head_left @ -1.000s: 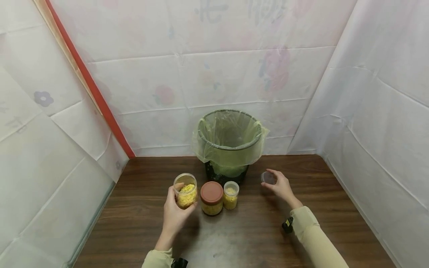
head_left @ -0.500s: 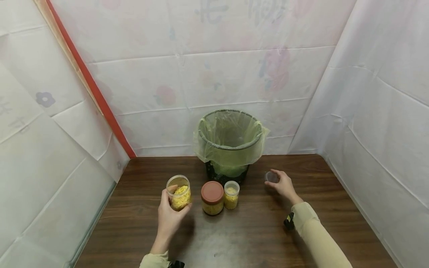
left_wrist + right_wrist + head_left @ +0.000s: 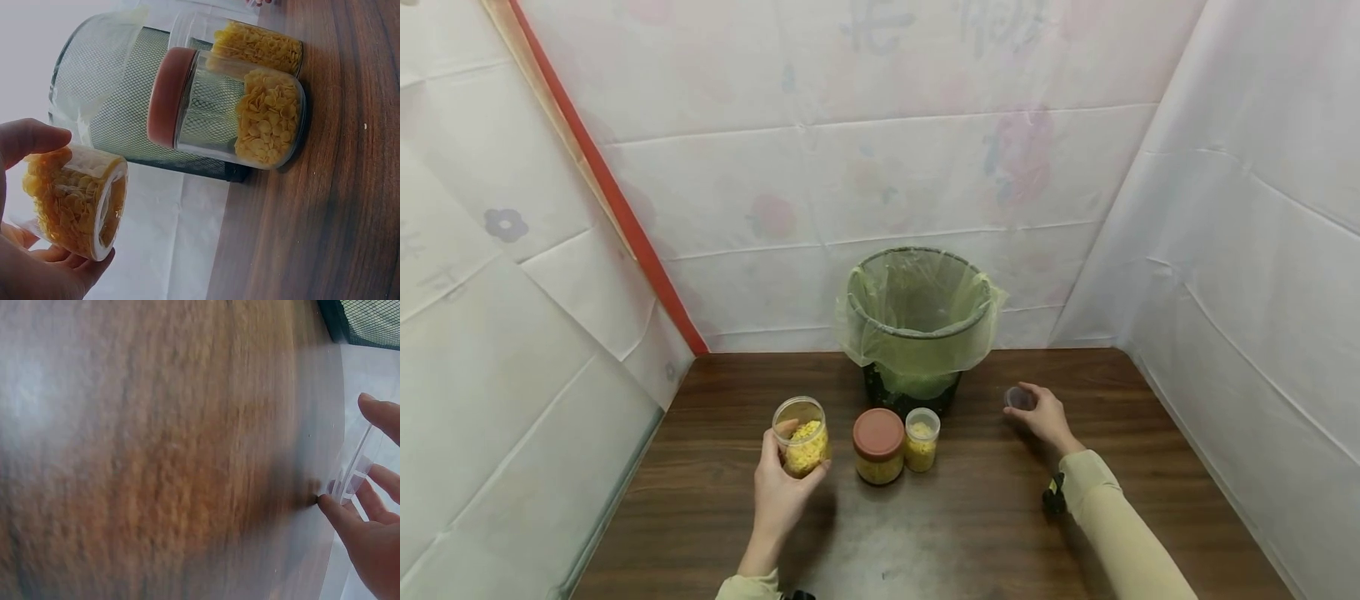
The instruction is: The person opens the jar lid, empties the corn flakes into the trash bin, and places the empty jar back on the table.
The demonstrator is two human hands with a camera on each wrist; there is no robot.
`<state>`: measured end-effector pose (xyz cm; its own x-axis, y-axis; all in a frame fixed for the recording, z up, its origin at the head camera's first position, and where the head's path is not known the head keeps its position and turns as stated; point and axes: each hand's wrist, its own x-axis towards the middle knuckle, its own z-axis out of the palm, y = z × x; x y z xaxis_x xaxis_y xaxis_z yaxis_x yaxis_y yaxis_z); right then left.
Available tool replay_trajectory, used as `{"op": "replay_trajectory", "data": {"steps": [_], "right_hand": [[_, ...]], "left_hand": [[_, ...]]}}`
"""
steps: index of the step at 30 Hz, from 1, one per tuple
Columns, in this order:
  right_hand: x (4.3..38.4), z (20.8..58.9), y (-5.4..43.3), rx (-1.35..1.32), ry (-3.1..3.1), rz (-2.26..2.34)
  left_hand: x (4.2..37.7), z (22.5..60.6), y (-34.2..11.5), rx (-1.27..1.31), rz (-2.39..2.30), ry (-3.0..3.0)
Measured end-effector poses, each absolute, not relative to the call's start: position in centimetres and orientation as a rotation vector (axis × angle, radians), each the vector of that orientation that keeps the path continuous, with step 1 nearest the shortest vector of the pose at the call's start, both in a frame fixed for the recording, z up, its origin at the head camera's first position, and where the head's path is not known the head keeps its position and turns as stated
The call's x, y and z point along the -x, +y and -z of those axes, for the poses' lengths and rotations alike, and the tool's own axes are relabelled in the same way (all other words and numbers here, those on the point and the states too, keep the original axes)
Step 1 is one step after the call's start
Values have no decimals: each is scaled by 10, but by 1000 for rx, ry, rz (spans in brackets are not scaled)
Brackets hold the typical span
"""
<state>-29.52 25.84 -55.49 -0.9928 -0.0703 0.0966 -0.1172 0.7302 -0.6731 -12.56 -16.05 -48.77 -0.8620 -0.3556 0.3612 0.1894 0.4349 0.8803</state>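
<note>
My left hand (image 3: 778, 496) grips a clear open-topped jar (image 3: 806, 450) partly filled with yellow flakes, thumb on one side and fingers round the other. In the left wrist view this jar (image 3: 75, 206) is held clear of the table, its base towards the camera. Over the right side of the table, my right hand (image 3: 1049, 418) pinches a clear round lid (image 3: 1017, 398) by its edges. The right wrist view shows the thin lid (image 3: 358, 478) edge-on between thumb and fingers. Between the hands stand a jar with a reddish-brown lid (image 3: 878, 432) and a narrower clear jar (image 3: 921, 452), both holding yellow flakes.
Behind the two standing jars is a dark mesh bin (image 3: 910, 387) lined with a pale green bag (image 3: 917, 350). White printed sheets (image 3: 880, 183) hang at the back and both sides of the brown wooden table (image 3: 940, 533).
My left hand has moved a little to the left with the jar, away from the brown-lidded one. My right hand has shifted slightly right with the lid.
</note>
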Motion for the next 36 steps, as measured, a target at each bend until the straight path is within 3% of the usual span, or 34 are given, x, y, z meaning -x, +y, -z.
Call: {"op": "replay_trajectory", "data": {"steps": [36], "right_hand": [[309, 564, 271, -139, -2880, -966]], "left_hand": [[124, 485, -182, -209, 1374, -2169]]}}
